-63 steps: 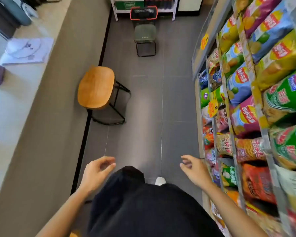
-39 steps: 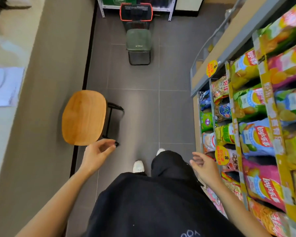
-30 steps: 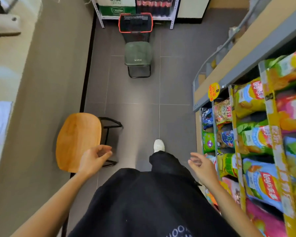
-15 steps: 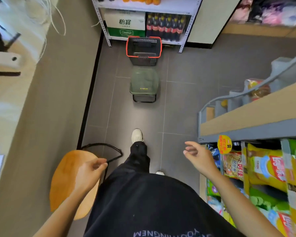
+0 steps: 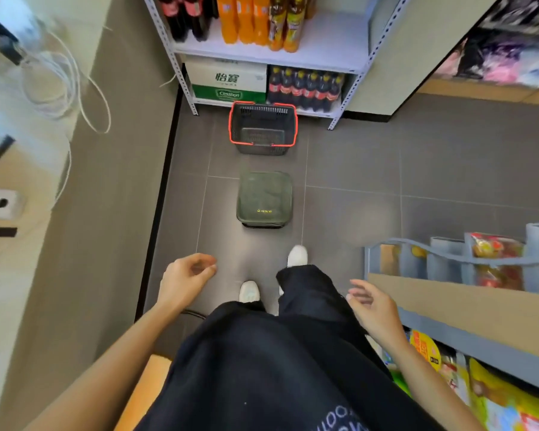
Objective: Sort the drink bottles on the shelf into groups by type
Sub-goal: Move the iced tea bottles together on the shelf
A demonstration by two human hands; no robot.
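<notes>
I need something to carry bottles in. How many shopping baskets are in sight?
1: the black shopping basket with red handles stands on the floor just before the drink shelf, beyond the green stool. Others may be out of view.

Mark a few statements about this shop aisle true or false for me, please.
1. The left hand and the right hand hold nothing. True.
2. The red-rimmed basket holds bottles. False: it is empty.
3. Orange bottles stand on the white shelf. True.
4. The green stool sits on that shelf. False: it stands on the floor, apart from the basket.
</notes>
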